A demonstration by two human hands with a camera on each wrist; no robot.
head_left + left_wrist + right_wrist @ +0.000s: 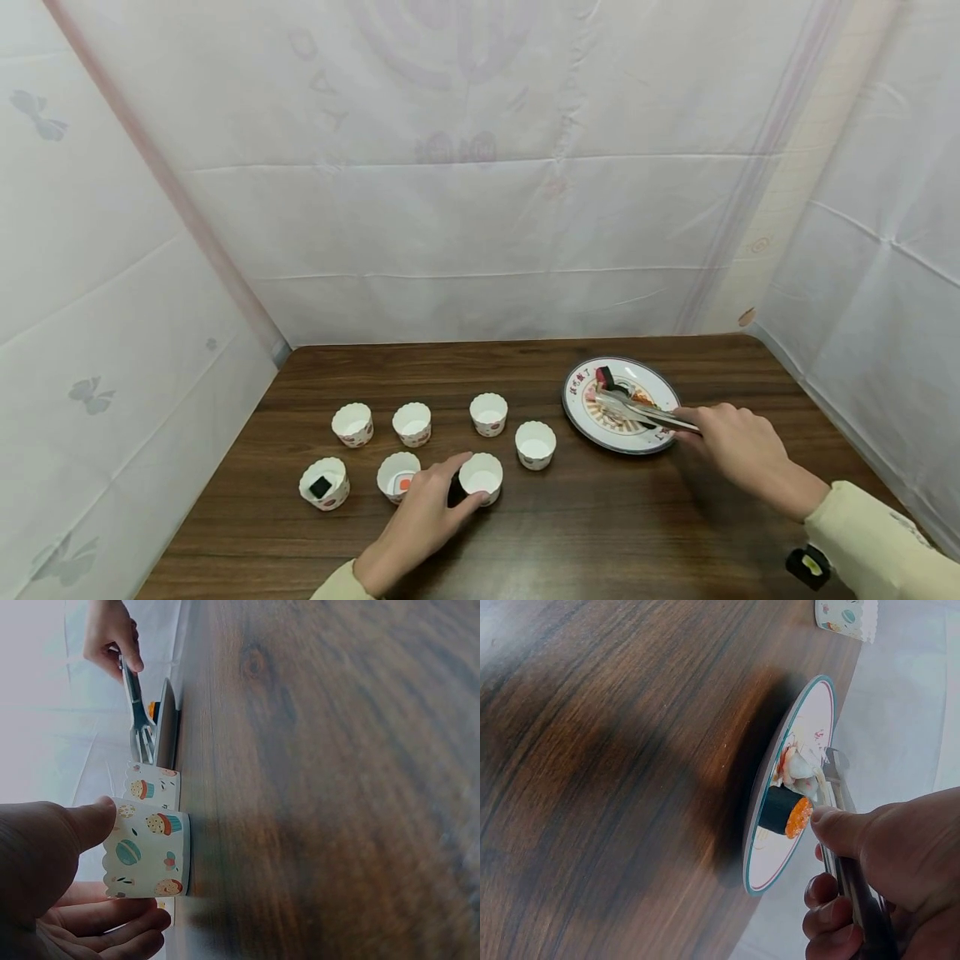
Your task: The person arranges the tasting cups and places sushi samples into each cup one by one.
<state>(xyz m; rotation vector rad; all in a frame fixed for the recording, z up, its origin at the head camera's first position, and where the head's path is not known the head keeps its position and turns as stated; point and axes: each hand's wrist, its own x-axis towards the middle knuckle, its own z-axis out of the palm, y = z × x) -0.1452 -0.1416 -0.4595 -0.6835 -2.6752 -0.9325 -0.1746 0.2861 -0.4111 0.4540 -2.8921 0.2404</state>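
My left hand holds a white paper baking cup at its side. In the left wrist view, thumb and fingers lie on opposite sides of this cup, printed with cupcakes, which stands upright on the table. My right hand grips metal tongs over a round white plate with a dark rim. Small sushi pieces lie on the plate. One roll is wrapped in black with an orange top, and a whitish piece sits beside it near the tongs' tips.
More paper cups stand left and centre, among them one cup with a black piece inside. Beside my left hand, another cup contains an orange-and-white piece. Pale cloth hangs behind the brown wooden table.
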